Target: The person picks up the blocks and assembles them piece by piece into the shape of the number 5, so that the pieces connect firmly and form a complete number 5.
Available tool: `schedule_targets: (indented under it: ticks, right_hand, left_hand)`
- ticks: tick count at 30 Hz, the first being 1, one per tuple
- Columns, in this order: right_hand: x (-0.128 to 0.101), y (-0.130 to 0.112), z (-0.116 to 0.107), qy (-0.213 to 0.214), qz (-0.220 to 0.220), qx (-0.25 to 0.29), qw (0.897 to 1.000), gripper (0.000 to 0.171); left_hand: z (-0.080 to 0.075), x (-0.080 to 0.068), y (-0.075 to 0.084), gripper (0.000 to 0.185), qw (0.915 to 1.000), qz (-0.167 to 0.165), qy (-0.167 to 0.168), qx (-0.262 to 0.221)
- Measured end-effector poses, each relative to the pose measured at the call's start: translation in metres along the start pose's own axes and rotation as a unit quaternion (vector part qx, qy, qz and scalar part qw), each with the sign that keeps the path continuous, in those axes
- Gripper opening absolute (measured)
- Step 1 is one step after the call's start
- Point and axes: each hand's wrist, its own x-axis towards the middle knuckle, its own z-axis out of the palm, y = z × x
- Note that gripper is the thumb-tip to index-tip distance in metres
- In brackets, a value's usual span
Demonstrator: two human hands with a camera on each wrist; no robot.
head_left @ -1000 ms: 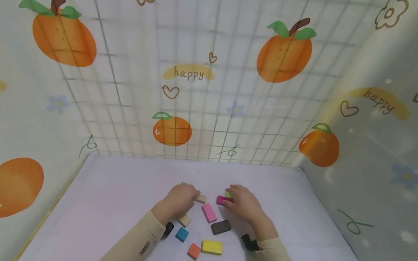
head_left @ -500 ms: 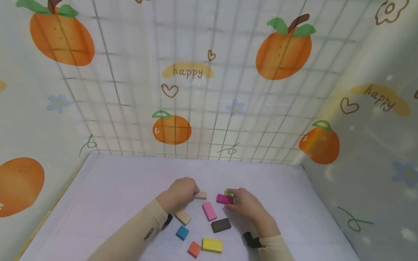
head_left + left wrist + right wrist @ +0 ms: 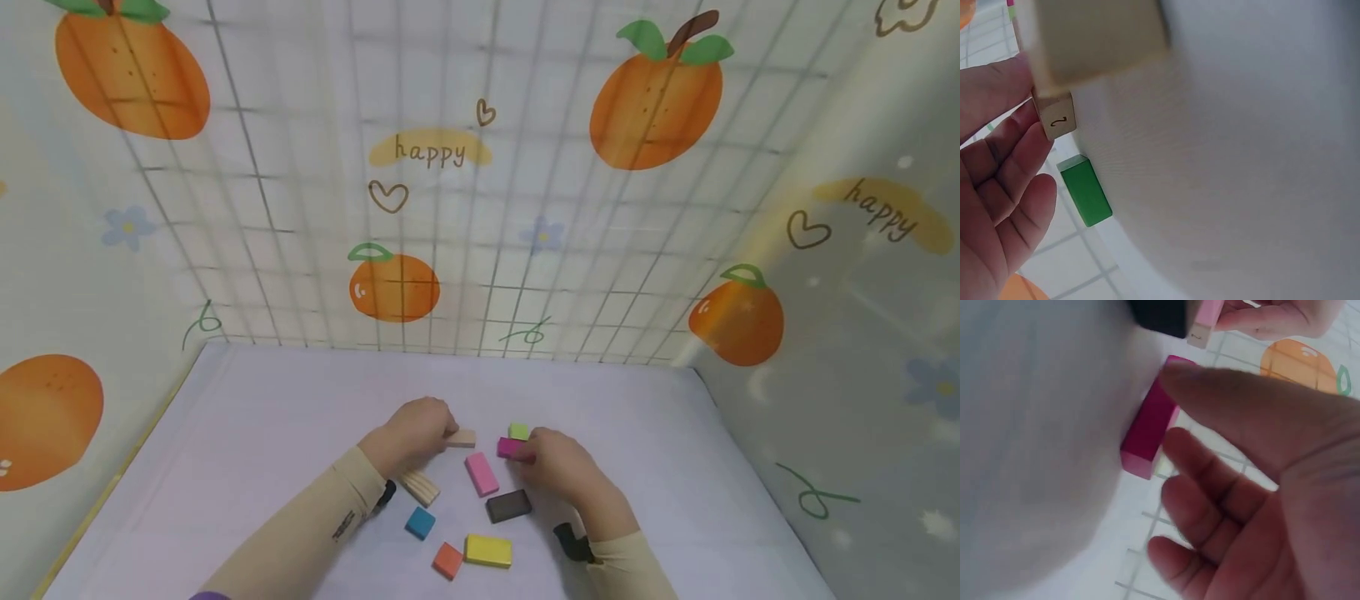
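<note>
My left hand pinches the left end of a plain wooden block between thumb and fingers. A dark mark shows on that block's end face in the left wrist view. To its right, my right hand grips the right end of a magenta block. The right wrist view shows the thumb on the magenta block, with part of the grip hidden behind it. A lime green block lies just behind the magenta one. Between the hands is a pink block.
Nearer on the white table lie a dark grey block, a striped wooden piece, and blue, yellow and orange blocks. A green block shows in the left wrist view. A printed curtain surrounds the table.
The right hand's thumb and fingers have closed on the magenta block, and the lime green block behind it is now uncovered. The left hand stays at the wooden block. The head view has tilted slightly down.
</note>
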Motion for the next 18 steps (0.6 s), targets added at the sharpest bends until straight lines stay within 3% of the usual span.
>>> schedule_targets:
  ticks: [10, 13, 18]
  right_hand:
    - [0.0, 0.003, 0.003, -0.021, 0.025, -0.015, 0.999, 0.053]
    - [-0.001, 0.004, 0.002, -0.042, 0.03, -0.022, 0.998, 0.048]
    - [-0.009, 0.007, -0.009, -0.066, 0.031, 0.011, 0.997, 0.029]
  left_hand:
    - [0.003, -0.003, 0.002, 0.035, 0.9999, -0.016, 0.002, 0.003]
    - [0.005, -0.003, 0.0, 0.035, 0.9998, -0.015, 0.011, 0.008]
    - [0.008, -0.002, -0.001, 0.026, 0.9991, 0.003, 0.027, 0.033]
